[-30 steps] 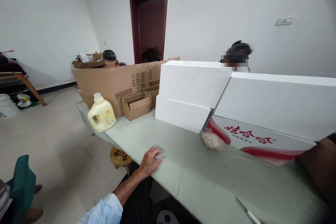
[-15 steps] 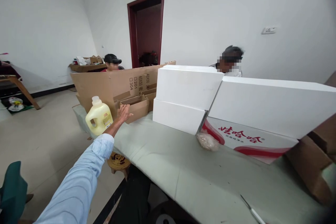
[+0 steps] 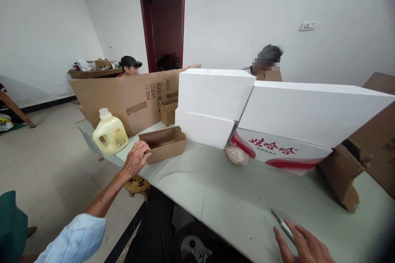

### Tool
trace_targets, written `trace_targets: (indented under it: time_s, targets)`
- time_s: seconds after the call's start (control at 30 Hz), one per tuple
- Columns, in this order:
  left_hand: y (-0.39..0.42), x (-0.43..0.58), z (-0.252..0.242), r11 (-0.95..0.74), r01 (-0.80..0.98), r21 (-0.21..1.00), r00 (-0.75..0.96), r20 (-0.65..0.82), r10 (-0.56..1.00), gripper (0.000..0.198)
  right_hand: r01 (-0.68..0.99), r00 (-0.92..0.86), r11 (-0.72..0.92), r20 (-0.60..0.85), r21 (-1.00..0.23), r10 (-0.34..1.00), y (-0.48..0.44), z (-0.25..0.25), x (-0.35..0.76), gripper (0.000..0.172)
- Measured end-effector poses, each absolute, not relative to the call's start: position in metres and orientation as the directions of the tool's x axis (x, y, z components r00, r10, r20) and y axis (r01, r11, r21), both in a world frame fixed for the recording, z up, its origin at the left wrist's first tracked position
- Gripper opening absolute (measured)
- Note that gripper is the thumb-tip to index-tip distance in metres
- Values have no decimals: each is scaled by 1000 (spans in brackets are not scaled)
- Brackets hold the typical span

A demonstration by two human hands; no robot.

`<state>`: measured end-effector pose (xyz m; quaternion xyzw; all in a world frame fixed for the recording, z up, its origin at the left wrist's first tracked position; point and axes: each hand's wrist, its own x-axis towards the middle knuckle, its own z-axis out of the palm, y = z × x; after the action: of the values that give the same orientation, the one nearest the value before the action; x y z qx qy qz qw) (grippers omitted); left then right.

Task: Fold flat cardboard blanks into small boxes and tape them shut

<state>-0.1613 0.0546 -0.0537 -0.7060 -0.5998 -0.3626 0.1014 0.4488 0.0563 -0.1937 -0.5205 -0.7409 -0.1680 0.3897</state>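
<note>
My left hand (image 3: pixel 136 158) is closed on the near left corner of a small open-topped cardboard box (image 3: pixel 168 151), which rests on the cloth-covered table. Just left of it stands a pale yellow jug (image 3: pixel 111 133) with a handle and a whitish cap. At the lower right, my right hand (image 3: pixel 304 243) is over a slim tool with a white handle and thin metal tip, seemingly a craft knife (image 3: pixel 285 229). Thumb and index finger are spread on either side of its handle, which lies on the table.
White boxes (image 3: pixel 212 94) are stacked behind, beside a red-and-white printed carton (image 3: pixel 277 154). A crumpled clear plastic bundle (image 3: pixel 237 155) lies before them. A large cardboard sheet (image 3: pixel 123 98) stands at the back left. Brown cardboard (image 3: pixel 341 176) is at right. Two people sit beyond.
My left hand has brought the small cardboard box nearer, away from the large cardboard. My right hand has come into view over the knife. The view has shifted slightly.
</note>
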Motion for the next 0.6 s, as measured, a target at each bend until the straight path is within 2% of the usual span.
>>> trace_targets:
  time_s: [0.07,0.13,0.27,0.37,0.47,0.6]
  targets:
    - [31,-133,-55,-420,850,319,113,668,735,17,860,-199,475,735,-186,648,56,-176,415,61]
    - [11,-105,-53,-505,784,361,162,666,728,18,799,-218,523,667,-298,713,55,-161,382,69]
    - [-15,-67,-46,-570,684,455,245,593,767,21,628,-289,513,437,-586,852,50,-140,335,95]
    - [-25,-55,-40,-612,616,496,320,553,769,23,512,-377,479,314,-713,871,42,-129,318,111]
    - [-29,-50,-35,-667,554,498,400,544,738,20,426,-430,460,273,-779,860,35,-121,308,114]
    - [-29,-50,-31,-686,543,484,417,553,721,14,355,-418,410,250,-840,874,26,-116,299,103]
